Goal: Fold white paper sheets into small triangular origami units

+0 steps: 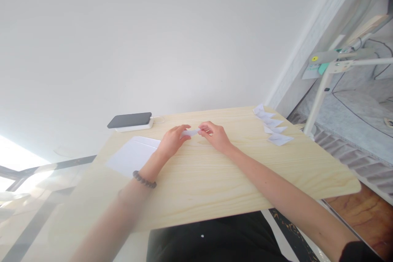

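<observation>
A small folded piece of white paper (190,132) is held between my two hands above the middle of the table. My left hand (172,141), with a dark bead bracelet on its wrist, grips the paper's left end between thumb and fingers. At the other end, the thumb and fingertips of my right hand (215,135) pinch it. White paper sheets (130,156) lie flat by my left forearm, partly covered by it. Toward the right back corner, several folded white paper pieces (280,138) sit in a row.
The pale wooden table (196,188) stands against a white wall (190,41). A dark phone (130,120) rests on a white box-like object (138,127) at the back left, with a white cable (159,120). Beyond the right edge stands a white metal frame (319,98).
</observation>
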`<control>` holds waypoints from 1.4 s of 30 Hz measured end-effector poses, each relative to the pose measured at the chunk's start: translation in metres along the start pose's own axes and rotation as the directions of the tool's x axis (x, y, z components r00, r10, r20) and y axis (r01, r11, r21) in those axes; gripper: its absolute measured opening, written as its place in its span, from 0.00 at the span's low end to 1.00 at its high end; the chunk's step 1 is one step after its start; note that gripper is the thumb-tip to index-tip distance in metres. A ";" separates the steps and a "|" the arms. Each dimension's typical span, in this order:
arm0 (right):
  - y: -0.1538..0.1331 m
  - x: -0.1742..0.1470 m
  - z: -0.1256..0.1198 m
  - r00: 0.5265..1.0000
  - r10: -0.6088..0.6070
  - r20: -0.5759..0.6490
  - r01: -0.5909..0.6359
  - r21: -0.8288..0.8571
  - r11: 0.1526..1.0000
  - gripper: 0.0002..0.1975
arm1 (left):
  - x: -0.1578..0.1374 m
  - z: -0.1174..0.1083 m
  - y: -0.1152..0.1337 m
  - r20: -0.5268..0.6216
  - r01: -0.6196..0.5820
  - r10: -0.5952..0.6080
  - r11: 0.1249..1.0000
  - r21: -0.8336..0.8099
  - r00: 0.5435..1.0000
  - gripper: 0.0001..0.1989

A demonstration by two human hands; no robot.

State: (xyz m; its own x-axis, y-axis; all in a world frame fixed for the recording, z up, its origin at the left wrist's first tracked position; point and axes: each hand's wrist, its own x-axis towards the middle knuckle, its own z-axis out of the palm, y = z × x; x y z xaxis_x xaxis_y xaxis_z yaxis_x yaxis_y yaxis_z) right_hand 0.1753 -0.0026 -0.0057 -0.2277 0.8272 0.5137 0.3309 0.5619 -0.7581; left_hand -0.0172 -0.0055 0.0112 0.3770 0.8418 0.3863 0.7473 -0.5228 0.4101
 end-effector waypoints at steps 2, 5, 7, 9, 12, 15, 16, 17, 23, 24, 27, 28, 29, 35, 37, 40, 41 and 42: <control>0.001 0.000 0.000 0.999 0.041 -0.020 -0.041 0.022 0.999 0.14 | 0.000 -0.002 0.000 -0.038 0.016 -0.015 0.999 0.031 0.999 0.16; 0.003 0.001 -0.001 0.997 0.071 -0.026 -0.070 0.032 0.997 0.11 | 0.000 -0.004 0.001 -0.027 0.044 -0.045 0.998 -0.037 0.999 0.14; 0.003 0.001 -0.002 0.998 0.062 -0.018 -0.061 0.034 0.998 0.09 | -0.001 -0.005 0.002 0.052 0.086 -0.078 0.981 -0.173 0.996 0.15; 0.003 0.001 -0.003 0.999 0.044 -0.007 -0.043 0.044 0.998 0.09 | -0.002 -0.004 0.003 0.155 0.159 -0.112 0.931 -0.330 0.981 0.17; 0.002 0.001 -0.003 1.000 0.029 0.009 -0.030 0.066 0.997 0.09 | -0.003 -0.002 0.006 0.221 0.261 -0.172 0.838 -0.480 0.960 0.19; 0.000 0.000 -0.002 0.997 0.030 0.078 -0.039 0.121 0.992 0.09 | -0.002 0.001 0.008 0.218 0.304 -0.217 0.774 -0.555 0.951 0.20; 0.000 0.000 -0.001 0.994 0.032 0.105 -0.047 0.140 0.989 0.09 | -0.002 0.002 0.009 0.232 0.322 -0.228 0.755 -0.571 0.946 0.21; -0.001 -0.001 -0.001 0.991 0.036 0.130 -0.056 0.156 0.986 0.10 | -0.002 0.002 0.009 0.250 0.341 -0.237 0.739 -0.581 0.939 0.21; -0.005 -0.003 0.000 0.983 0.052 0.174 -0.084 0.179 0.980 0.11 | -0.003 0.001 0.010 0.365 0.443 -0.258 0.610 -0.657 0.895 0.17; -0.006 -0.003 0.000 0.983 0.046 0.177 -0.077 0.176 0.981 0.11 | -0.002 0.000 0.009 0.384 0.462 -0.261 0.586 -0.666 0.885 0.16; -0.008 -0.003 -0.001 0.984 0.008 0.178 -0.037 0.160 0.986 0.11 | -0.001 -0.001 0.007 0.428 0.503 -0.268 0.543 -0.673 0.863 0.15; -0.009 -0.002 -0.001 0.984 -0.006 0.177 -0.022 0.157 0.987 0.11 | -0.001 -0.002 0.006 0.442 0.511 -0.262 0.529 -0.677 0.858 0.15; -0.010 -0.002 -0.001 0.984 -0.018 0.178 -0.010 0.156 0.988 0.11 | 0.000 -0.002 0.005 0.456 0.519 -0.255 0.515 -0.682 0.852 0.15; -0.012 -0.003 -0.001 0.976 -0.067 0.207 0.042 0.122 0.992 0.10 | 0.001 -0.006 0.000 0.535 0.558 -0.199 0.474 -0.681 0.821 0.15; -0.012 -0.004 -0.002 0.973 -0.068 0.221 0.044 0.112 0.993 0.10 | 0.001 -0.007 0.000 0.556 0.564 -0.173 0.471 -0.678 0.813 0.15; -0.012 -0.003 -0.002 0.969 -0.054 0.241 0.023 0.128 0.991 0.10 | 0.001 -0.008 0.001 0.565 0.560 -0.154 0.483 -0.673 0.811 0.16; -0.012 -0.003 -0.002 0.967 -0.050 0.248 0.015 0.138 0.990 0.10 | 0.001 -0.008 0.001 0.561 0.555 -0.151 0.488 -0.673 0.814 0.16; -0.012 -0.003 -0.002 0.966 -0.047 0.255 0.010 0.147 0.989 0.10 | 0.001 -0.007 0.001 0.556 0.550 -0.152 0.494 -0.674 0.817 0.16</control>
State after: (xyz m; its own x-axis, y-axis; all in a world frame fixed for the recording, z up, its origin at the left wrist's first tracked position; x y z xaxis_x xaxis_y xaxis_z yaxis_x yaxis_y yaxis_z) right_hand 0.1742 -0.0115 0.0024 -0.4692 0.7715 0.4296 0.1908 0.5636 -0.8037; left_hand -0.0202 -0.0064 0.0182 0.4988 0.8420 -0.2055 0.2078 0.1140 0.9715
